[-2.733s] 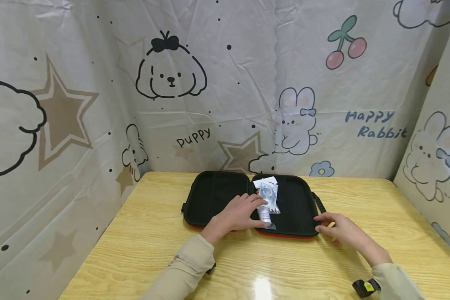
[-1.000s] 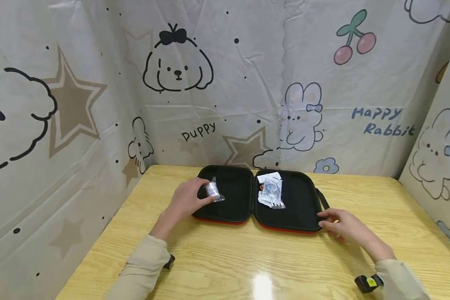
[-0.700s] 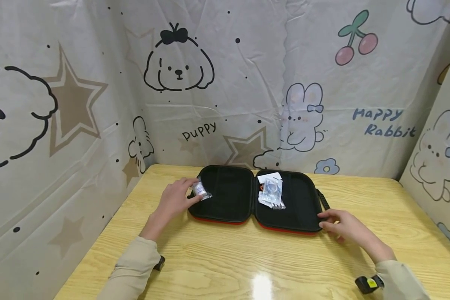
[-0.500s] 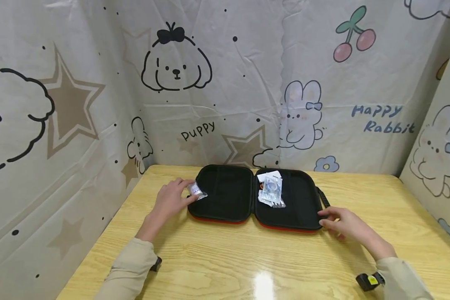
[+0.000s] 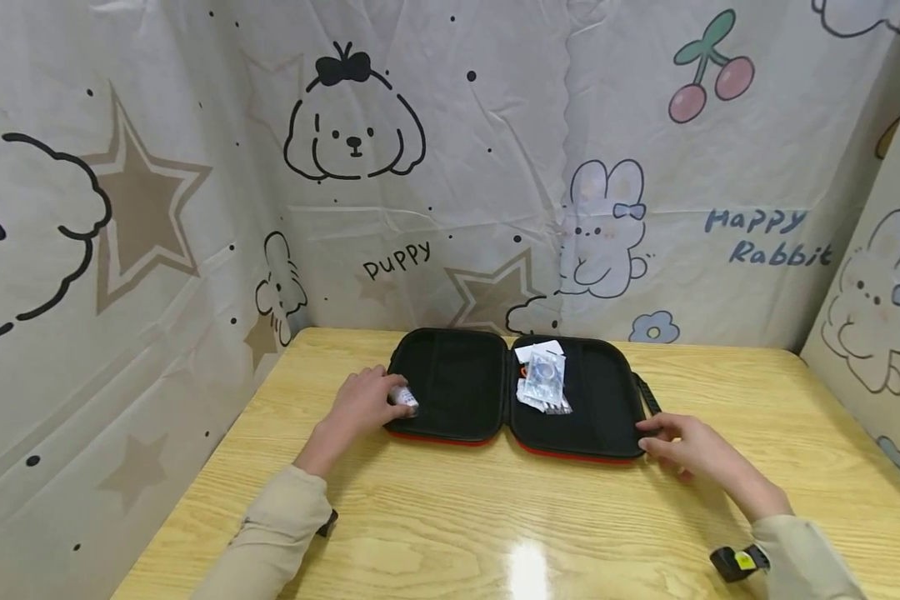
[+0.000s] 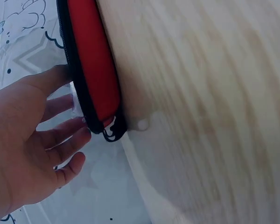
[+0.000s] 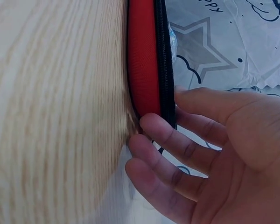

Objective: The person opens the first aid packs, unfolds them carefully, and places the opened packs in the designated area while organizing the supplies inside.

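A black zip case with red outer sides (image 5: pixel 461 387) lies spread open on the table. At the outer left end of its left half, my left hand (image 5: pixel 363 400) pinches a small white roll with blue print (image 5: pixel 405 398) in clear plastic. Only a bit of clear wrapper (image 6: pixel 76 100) shows in the left wrist view; the case wall hides the rest. My right hand (image 5: pixel 688 443) grips the front right corner of the case, thumb on the zipper edge (image 7: pixel 165 60) and fingertips against the red side. Flat clear and white packets (image 5: pixel 545 379) are piled in the right half.
A black strap (image 5: pixel 647 393) hangs from the case's right side. The wooden table (image 5: pixel 450 517) extends in front and to both sides. A patterned cloth (image 5: pixel 457 167) stands behind it and at the sides.
My left hand has carried the roll from the case's right half to the far left end, then slightly right and lower. My right hand keeps its grip on the corner.
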A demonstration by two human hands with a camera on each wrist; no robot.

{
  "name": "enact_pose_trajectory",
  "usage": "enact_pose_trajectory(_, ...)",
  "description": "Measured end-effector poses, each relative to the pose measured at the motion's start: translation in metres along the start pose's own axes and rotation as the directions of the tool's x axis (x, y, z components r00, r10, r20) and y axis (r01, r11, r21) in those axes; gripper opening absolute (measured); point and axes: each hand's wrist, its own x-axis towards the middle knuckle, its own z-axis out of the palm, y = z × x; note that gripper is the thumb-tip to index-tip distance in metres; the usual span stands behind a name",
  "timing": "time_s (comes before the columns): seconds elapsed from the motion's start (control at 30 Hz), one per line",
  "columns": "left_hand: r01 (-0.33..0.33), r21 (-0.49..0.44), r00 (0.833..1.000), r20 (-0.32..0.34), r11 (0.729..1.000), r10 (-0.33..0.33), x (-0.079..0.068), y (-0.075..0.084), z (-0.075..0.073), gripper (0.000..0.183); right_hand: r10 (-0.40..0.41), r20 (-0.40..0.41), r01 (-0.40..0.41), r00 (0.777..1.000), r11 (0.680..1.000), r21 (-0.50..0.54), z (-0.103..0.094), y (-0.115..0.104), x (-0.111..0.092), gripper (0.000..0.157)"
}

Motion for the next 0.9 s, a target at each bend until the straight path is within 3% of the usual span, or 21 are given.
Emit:
enact_pose_trajectory(0.3, 0.015, -0.093, 1.0, 0.011, 0.996, -0.014, 0.006, 0.004, 0.008, 0.04, 0.009, 0.001, -0.009, 1.0, 1.0, 0.001, 0.002, -0.001, -0.001, 0.047)
enact_pose_trajectory(0.5, -0.041, -0.154, 0.998, 0.04, 0.987, 0.048, 0.005, 0.006, 0.007, 0.027, 0.021, 0.005, -0.021, 1.0, 1.0, 0.006, 0.002, -0.002, -0.001, 0.046)
enact_pose_trajectory(0.67, -0.093, -0.147, 0.995, 0.015, 0.985, 0.097, 0.006, 0.004, 0.01, 0.016, 0.022, 0.011, -0.022, 1.0, 1.0, 0.014, 0.002, -0.001, 0.0, 0.045)
enact_pose_trajectory(0.8, -0.158, -0.126, 0.987, -0.017, 0.979, 0.157, 0.006, 0.003, 0.012, 0.018, 0.026, 0.018, -0.026, 1.0, 0.999, 0.024, 0.001, -0.001, 0.001, 0.046)
enact_pose_trajectory(0.9, -0.156, -0.141, 0.988, -0.008, 0.978, 0.157, 0.007, 0.004, 0.011, 0.019, 0.026, 0.022, -0.026, 0.999, 0.999, 0.03, 0.001, -0.001, 0.001, 0.046)
